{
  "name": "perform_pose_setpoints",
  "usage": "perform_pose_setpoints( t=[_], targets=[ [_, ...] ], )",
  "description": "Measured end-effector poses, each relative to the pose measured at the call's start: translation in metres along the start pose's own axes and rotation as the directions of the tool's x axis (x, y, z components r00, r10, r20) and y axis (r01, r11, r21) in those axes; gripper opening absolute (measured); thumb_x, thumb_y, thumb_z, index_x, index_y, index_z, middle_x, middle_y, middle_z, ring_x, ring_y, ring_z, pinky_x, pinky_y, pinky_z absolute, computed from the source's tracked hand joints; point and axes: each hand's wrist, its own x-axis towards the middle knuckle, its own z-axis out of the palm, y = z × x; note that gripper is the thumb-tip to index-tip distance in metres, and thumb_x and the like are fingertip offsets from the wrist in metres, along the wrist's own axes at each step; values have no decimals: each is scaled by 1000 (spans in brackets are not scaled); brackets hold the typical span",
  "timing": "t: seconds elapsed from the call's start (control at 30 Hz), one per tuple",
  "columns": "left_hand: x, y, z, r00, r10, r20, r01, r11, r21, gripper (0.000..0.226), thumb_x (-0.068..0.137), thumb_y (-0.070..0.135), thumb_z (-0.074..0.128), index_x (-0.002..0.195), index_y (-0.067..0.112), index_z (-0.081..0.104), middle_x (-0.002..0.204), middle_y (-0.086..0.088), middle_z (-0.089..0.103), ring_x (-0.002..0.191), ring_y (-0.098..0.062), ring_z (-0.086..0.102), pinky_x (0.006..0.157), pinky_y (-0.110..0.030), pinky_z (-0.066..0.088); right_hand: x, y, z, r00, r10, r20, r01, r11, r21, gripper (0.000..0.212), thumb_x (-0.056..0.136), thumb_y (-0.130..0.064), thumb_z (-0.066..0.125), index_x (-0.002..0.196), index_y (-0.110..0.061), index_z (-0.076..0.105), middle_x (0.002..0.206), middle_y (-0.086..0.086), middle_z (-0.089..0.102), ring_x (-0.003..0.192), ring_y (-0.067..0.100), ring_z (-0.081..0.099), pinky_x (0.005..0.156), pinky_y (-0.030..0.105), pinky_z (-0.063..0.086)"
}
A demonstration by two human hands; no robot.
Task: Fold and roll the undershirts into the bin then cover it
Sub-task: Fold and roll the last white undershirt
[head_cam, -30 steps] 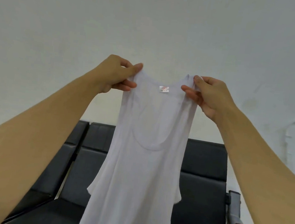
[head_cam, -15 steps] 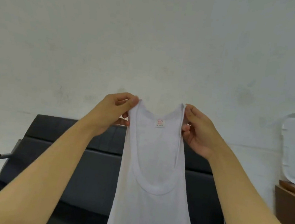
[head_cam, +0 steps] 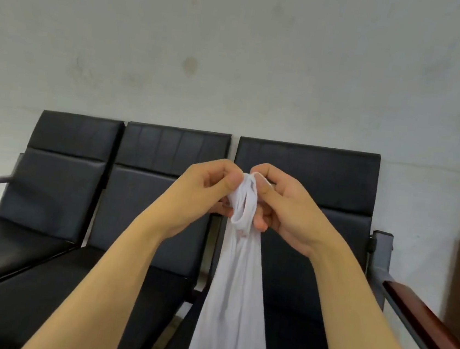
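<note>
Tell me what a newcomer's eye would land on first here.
First, the thin white cotton undershirt hanging at centre, its straps bunched together at the top. The left hand and right hand pinch those straps, almost touching each other. Behind them, a row of black padded leather chairs stands against the pale wall.

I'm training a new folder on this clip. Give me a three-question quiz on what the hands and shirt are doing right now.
1. True or false: the undershirt lies flat on a seat.
2. Which hand grips the straps: A left hand, B right hand, C both?
3. Fill in: the black seats stand against a ___.

Key: 1 false, it hangs from the hands; 2 C; 3 wall.
</note>
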Motion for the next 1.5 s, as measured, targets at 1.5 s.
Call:
perform_pose_setpoints(
  t=[1.5],
  targets=[
    [-44,63,-15,918,-271,290,262,963,69,29,100,31,65,117,8,65,71,1,58,51,-10,41,51,-23,46,-23,-63,0,968,-69,-240,-12,947,-321,18,105,-33,58,110,-16,60,85,1,70,51,15,67,45,22,49]
  ],
)
